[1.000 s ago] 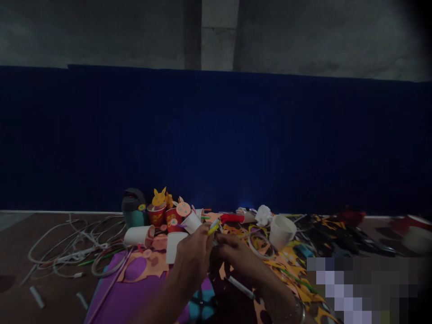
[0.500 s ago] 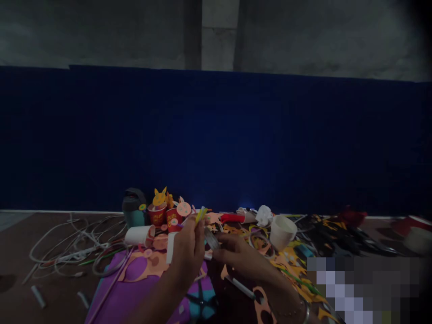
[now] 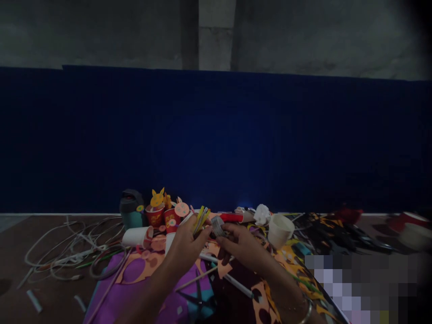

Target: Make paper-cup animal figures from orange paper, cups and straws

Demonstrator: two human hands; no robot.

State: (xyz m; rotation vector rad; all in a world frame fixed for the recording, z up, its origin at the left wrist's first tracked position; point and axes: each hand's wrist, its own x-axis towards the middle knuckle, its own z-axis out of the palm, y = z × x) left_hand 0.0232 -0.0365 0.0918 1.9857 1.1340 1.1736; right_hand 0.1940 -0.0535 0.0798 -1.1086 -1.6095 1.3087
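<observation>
Evidently, good work here rests on a light, steady pinch from both sides. The left hand [image 3: 185, 240] grips a slim bundle of yellow and pale strips [image 3: 201, 218], their ends poking up past the fingers, while the right hand [image 3: 243, 245] pinches a small clear, silvery piece [image 3: 218, 225] just beside it. The two hands are close together over the middle of the clutter; whether their fingertips touch, I cannot tell. The strips look thin enough to fan or slip, so an even squeeze low on the bundle would serve better than a hard one, with the tips level. The clear piece seems flimsy, and holding it by its edge should spare it a crease and leave it in sight. Resting the wrists would calm any shake. Below the hands, a pale stick [image 3: 195, 278] slants above the dark scissors [image 3: 199, 298], which lie on coloured sheets, and a white marker [image 3: 238, 286] lies nearer the right forearm; elbows are best lifted past those. The cream cup [image 3: 281, 231] stands upright beyond the right hand, near enough for a wide sleeve-side swing to knock it.
</observation>
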